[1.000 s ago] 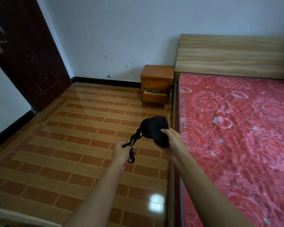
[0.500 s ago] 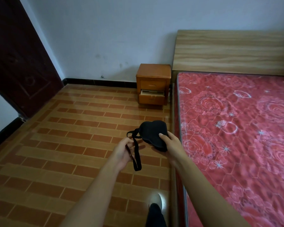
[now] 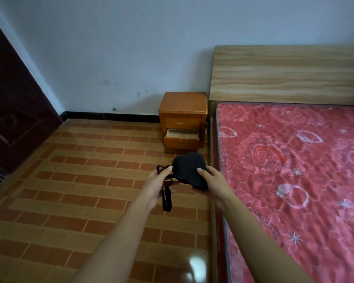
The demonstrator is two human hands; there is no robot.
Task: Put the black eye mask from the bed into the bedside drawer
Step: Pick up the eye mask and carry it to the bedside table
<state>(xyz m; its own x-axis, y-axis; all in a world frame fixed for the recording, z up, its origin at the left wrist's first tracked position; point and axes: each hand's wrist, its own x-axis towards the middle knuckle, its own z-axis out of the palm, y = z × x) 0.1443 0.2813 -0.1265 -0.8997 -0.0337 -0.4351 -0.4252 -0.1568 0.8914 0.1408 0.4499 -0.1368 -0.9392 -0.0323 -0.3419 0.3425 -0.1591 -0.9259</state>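
Note:
I hold the black eye mask [image 3: 187, 170] in both hands above the floor, just left of the bed's edge. My right hand [image 3: 213, 180] grips its padded body from the right. My left hand [image 3: 156, 185] pinches its left end, and the black strap hangs down in a loop below that hand. Ahead stands the small orange-brown bedside cabinet [image 3: 183, 103]. Its lower drawer [image 3: 181, 137] is pulled partly out; the upper drawer is shut. The bed [image 3: 294, 160] with its red patterned mattress lies to my right.
A wooden headboard [image 3: 288, 74] stands against the pale wall behind the bed. A dark door [image 3: 14, 111] is at the far left. Brown tiled floor [image 3: 80, 180] stretches between me and the cabinet.
The cabinet has come closer and larger in view. My left hand has moved up from the strap's lower part to the mask's left end. The mask stays held in both hands.

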